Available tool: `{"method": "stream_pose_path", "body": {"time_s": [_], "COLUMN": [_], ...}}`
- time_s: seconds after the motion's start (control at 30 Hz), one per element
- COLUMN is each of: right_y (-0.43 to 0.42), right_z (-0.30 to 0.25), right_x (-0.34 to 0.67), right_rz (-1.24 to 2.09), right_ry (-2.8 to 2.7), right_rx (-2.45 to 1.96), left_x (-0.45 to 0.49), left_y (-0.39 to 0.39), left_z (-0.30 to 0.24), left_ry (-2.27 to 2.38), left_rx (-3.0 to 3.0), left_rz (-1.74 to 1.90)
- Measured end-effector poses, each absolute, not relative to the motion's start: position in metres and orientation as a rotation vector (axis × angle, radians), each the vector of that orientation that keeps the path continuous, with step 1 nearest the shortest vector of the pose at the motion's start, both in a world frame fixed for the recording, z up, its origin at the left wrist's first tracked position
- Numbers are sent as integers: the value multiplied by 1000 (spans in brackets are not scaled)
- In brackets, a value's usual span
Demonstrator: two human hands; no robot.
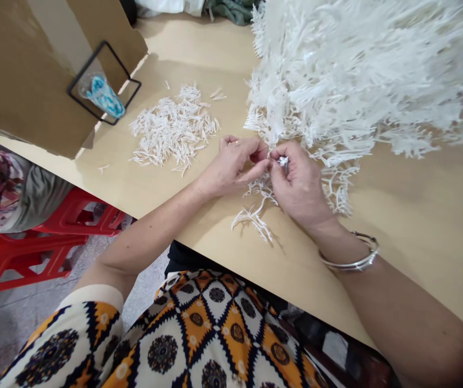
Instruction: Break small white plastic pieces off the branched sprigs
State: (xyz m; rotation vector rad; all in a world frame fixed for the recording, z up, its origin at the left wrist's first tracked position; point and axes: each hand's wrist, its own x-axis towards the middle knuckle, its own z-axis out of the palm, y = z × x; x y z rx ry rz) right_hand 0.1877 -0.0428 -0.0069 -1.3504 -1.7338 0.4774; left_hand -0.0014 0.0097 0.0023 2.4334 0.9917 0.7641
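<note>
My left hand (244,163) and my right hand (298,180) meet fingertip to fingertip above the table, both closed in a pinch. Between them is a small white branched plastic sprig (283,160), mostly covered by the fingers; a bit of it pokes out inside my right hand. Just below the hands, a thin white branching piece (255,215) spreads toward the table edge; whether it joins the held sprig is hidden. Left of my left hand lies a low pile of short white pieces (173,129). A large tangled heap of white branched sprigs (348,81) rises beyond my right hand.
A cardboard box (25,70) stands at the left on the tan tabletop (425,215). Against it leans a black wire frame (128,67) by a blue-and-white item (104,97) in clear plastic. Red stools (33,258) and another person's patterned clothing (1,188) are at lower left.
</note>
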Motion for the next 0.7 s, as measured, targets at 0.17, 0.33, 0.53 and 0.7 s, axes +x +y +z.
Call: {"method": "stream_pose_path", "body": {"time_s": [0.17,0.33,0.53,0.7], "right_y": [-48,-32,-20,-22], "right_z": [-5,-14,-21,-22], "right_x": [176,195,225,220], "right_rz": [459,335,362,307], "right_ry": [-1763,-1656,-1551,-1556], "right_rx": [-1445,-1600,-1623,-1599], "left_x": [3,7,-9,-14], "left_y": [11,-2,-3,-1], "left_z": [1,6,11,3], "left_ry": [1019,957,957,817], "left_rx": [2463,2562,2572,2731], "left_rz": [799,773,773,494]}}
